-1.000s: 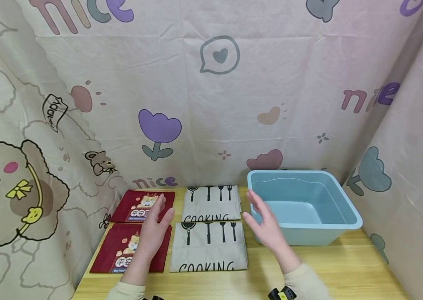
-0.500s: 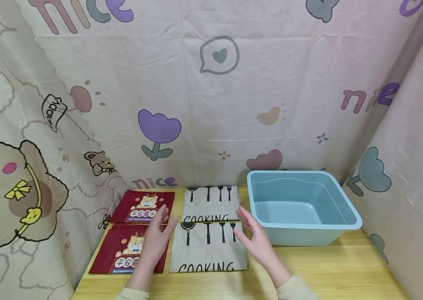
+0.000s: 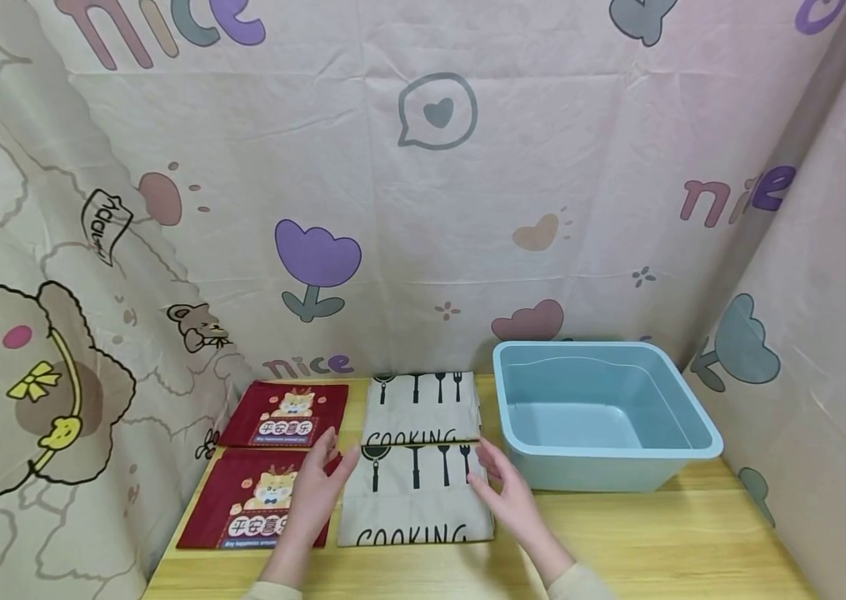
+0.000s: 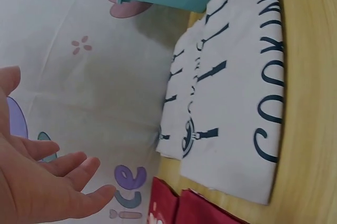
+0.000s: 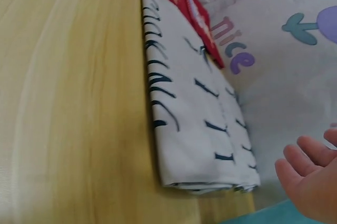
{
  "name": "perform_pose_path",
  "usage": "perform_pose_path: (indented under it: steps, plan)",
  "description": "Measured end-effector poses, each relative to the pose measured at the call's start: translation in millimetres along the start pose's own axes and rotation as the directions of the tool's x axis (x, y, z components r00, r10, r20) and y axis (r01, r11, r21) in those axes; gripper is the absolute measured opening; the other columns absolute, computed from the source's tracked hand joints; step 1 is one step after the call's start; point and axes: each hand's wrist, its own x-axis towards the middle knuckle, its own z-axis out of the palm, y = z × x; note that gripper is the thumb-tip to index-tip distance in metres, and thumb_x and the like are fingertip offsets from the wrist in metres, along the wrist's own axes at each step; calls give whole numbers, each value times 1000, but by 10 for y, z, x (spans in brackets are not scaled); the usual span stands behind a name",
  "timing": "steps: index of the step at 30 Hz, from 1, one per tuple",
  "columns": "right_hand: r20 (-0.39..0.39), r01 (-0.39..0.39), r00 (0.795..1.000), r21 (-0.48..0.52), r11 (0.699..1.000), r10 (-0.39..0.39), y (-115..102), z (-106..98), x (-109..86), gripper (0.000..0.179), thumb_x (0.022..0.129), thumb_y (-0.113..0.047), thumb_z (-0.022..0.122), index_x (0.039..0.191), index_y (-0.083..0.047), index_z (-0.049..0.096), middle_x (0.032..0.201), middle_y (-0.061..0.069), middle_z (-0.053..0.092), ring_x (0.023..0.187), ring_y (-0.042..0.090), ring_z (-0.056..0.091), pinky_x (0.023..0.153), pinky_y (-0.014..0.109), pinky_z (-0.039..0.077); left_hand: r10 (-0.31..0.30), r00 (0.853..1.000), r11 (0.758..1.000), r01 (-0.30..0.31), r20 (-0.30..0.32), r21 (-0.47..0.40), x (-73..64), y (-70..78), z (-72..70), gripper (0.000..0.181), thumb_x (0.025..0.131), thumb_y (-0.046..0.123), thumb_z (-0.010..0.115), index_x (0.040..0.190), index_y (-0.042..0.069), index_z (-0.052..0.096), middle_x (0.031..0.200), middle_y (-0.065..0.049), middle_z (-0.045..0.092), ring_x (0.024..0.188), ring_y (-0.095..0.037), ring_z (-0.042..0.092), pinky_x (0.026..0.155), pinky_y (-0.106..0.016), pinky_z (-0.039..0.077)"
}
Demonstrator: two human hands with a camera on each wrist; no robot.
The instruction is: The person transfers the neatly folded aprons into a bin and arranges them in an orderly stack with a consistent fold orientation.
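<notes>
2 hands (image 3: 313, 483) (image 3: 507, 490) hover nr 4 fldd cloths (image 3: 407, 504) (image 3: 423, 408) (image 3: 261, 492) (image 3: 291, 408), 1 tub (image 3: 603, 473)

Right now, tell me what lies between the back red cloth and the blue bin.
The back grey cloth, with a bare strip of table on either side; the head view shows it.

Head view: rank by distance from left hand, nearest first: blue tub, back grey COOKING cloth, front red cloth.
1. Front red cloth: left hand overlaps its right side in view.
2. Back grey COOKING cloth: ahead, to the hand's right.
3. Blue tub: farther right, past the grey cloth.
</notes>
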Motion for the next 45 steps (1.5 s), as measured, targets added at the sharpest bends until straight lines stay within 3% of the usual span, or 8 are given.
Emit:
perform_pose_path:
  steps: [13, 20, 25, 37, 45]
  plan:
    - [-13, -118, 993, 1, 993, 118, 194, 41, -23, 66, 95, -22, 67, 144, 11, 37, 138, 34, 48, 123, 49, 50, 103, 58, 39, -56, 998, 997, 55, 11, 46, 19, -174, 53, 92, 91, 57, 62, 152, -3, 30, 151, -27, 37, 135, -43, 41, 107, -54, 38]
    - [-22, -177, 984, -3, 984, 177, 267, 70, -32, 69, 93, -22, 69, 143, 13, 38, 135, 37, 48, 121, 51, 51, 102, 57, 41, -48, 999, 997, 47, 16, 54, 43, -286, 92, 86, 94, 47, 64, 149, -10, 30, 148, -31, 38, 133, -46, 42, 107, -52, 38]
    - [-33, -188, 982, -15, 982, 187, 344, 95, -36, 69, 91, -20, 71, 141, 15, 39, 134, 38, 48, 119, 52, 51, 100, 58, 43, -38, 999, 998, 37, 16, 60, 59, -366, 123, 85, 95, 43, 64, 147, -14, 29, 146, -35, 37, 130, -49, 43, 106, -53, 38]
    - [-41, -229, 973, -21, 973, 228, 473, 145, -41, 72, 90, -20, 71, 140, 18, 37, 137, 38, 46, 119, 52, 51, 100, 56, 44, -122, 992, 991, 121, 27, 53, 93, -473, 169, 84, 95, 43, 64, 147, -13, 30, 149, -35, 33, 132, -50, 40, 107, -54, 37]
    - [-41, -251, 968, -69, 966, 249, 532, 164, -30, 72, 90, -21, 71, 140, 19, 37, 136, 40, 45, 117, 53, 52, 98, 56, 45, -154, 987, 987, 151, 39, 53, 105, -533, 195, 83, 95, 47, 62, 145, -12, 34, 142, -37, 40, 129, -51, 42, 105, -58, 37]
